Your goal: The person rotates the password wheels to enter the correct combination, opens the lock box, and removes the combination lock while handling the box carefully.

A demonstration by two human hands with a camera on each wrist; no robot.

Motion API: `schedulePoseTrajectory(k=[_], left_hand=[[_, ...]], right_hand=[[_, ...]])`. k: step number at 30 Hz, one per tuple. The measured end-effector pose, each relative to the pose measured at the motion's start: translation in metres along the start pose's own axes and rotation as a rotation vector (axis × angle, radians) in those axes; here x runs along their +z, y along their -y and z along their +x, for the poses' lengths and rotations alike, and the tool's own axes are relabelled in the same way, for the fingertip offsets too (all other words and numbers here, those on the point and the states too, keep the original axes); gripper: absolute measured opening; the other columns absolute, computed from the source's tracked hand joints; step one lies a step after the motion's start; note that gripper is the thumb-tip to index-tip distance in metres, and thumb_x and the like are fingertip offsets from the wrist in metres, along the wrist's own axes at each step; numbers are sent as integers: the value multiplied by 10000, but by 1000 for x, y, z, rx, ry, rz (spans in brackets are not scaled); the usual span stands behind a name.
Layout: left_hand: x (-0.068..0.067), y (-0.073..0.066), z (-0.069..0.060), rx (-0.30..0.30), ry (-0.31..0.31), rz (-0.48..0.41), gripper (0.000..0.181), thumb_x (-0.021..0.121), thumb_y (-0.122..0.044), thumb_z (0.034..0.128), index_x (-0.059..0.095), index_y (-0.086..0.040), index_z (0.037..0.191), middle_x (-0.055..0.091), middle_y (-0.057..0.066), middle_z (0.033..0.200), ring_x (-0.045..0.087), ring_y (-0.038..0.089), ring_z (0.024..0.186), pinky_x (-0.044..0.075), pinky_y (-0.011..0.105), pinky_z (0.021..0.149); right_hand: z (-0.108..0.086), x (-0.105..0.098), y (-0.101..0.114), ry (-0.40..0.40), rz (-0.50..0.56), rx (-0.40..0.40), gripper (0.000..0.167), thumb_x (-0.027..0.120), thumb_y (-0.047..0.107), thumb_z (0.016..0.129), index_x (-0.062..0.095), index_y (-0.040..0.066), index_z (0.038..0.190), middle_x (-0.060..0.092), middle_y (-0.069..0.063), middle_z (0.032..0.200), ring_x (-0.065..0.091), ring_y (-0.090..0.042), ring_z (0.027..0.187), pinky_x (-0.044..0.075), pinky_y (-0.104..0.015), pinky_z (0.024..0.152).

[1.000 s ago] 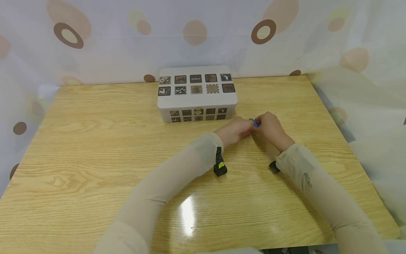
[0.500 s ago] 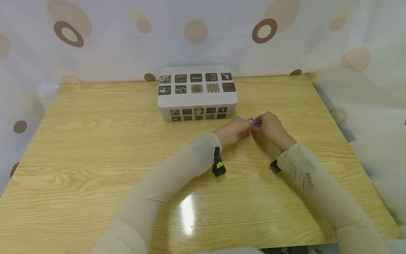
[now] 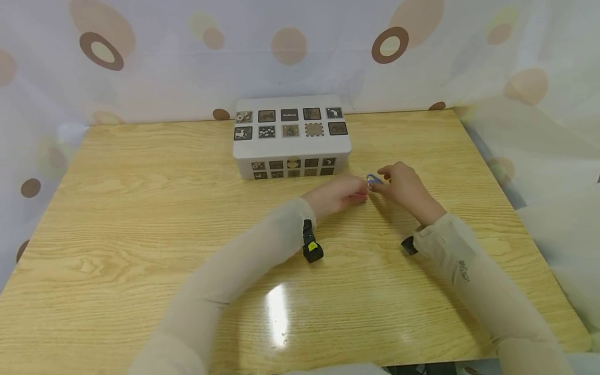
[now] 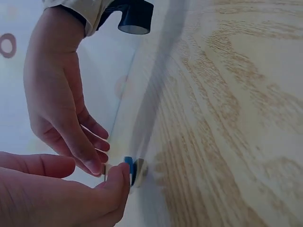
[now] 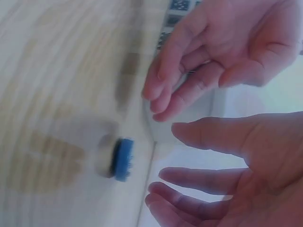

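Note:
A small blue ring-shaped thing (image 3: pixel 373 180) rests on the wooden table, just right of the white box's front corner; its exact kind is unclear. In the right wrist view this blue thing (image 5: pixel 123 160) shows a marked, narrow edge and stands apart from both hands. My left hand (image 3: pixel 338 196) is just left of it, fingers loosely bent and holding nothing. My right hand (image 3: pixel 409 188) is close on its right, thumb and fingers spread apart. Seen from the left wrist, my left fingertips partly hide the blue thing (image 4: pixel 129 163).
A white box (image 3: pixel 291 148) with small square animal and pattern pictures stands at the back of the wooden table (image 3: pixel 154 208). A curtain with brown and beige dots (image 3: pixel 288 47) hangs behind and along the sides. A black wrist camera (image 3: pixel 312 251) sits below the left cuff.
Both hands have let go of the blue thing. The left hand has drawn back to the left, and the right hand's thumb and fingers have parted and shifted slightly right.

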State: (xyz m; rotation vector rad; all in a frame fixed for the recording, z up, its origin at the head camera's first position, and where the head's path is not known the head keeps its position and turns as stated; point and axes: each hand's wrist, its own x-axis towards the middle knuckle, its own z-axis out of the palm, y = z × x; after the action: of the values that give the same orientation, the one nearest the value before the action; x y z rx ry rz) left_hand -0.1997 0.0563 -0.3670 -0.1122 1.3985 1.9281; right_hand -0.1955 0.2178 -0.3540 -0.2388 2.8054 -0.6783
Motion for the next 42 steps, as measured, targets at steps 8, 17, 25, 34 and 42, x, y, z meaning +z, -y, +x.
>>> schedulePoseTrajectory(k=[8, 17, 25, 34, 42], left_hand=[[-14, -11, -22, -18, -37, -38, 175, 437, 87, 955, 558, 125, 1077, 575, 177, 1120, 503, 329, 1221, 407, 378, 1079], [-44, -26, -51, 43, -18, 36, 372, 451, 20, 992, 467, 87, 1357, 458, 250, 1407, 441, 373, 1297, 395, 390, 1089], [-79, -37, -79, 167, -27, 120, 363, 417, 30, 993, 459, 122, 1341, 485, 273, 1368, 535, 341, 1195, 412, 401, 1074], [-132, -67, -123, 313, -178, 54, 389, 375, -4, 1012, 390, 113, 1383, 426, 269, 1392, 449, 350, 1267, 411, 349, 1074], [-173, -79, -132, 418, -561, 117, 454, 354, 17, 980, 344, 77, 1430, 402, 157, 1388, 406, 234, 1275, 346, 262, 1105]], right_hand=[[-3, -5, 12, -81, 87, -62, 431, 554, 200, 976, 540, -119, 1264, 560, -303, 1166, 540, -419, 1067, 491, -527, 882], [12, -1, 18, -157, 245, -65, 409, 496, 239, 1008, 554, -52, 1289, 601, -242, 1228, 559, -371, 1112, 496, -513, 915], [27, 5, 21, -192, 390, -32, 408, 502, 246, 1011, 546, -26, 1311, 579, -219, 1281, 526, -350, 1176, 451, -497, 993], [42, 12, 25, -206, 543, -2, 441, 498, 243, 1009, 509, -40, 1347, 592, -255, 1242, 563, -344, 1137, 462, -441, 998], [56, 8, 40, -163, 702, 54, 500, 485, 239, 1013, 394, -8, 1438, 440, -174, 1448, 474, -285, 1276, 430, -388, 1056]])
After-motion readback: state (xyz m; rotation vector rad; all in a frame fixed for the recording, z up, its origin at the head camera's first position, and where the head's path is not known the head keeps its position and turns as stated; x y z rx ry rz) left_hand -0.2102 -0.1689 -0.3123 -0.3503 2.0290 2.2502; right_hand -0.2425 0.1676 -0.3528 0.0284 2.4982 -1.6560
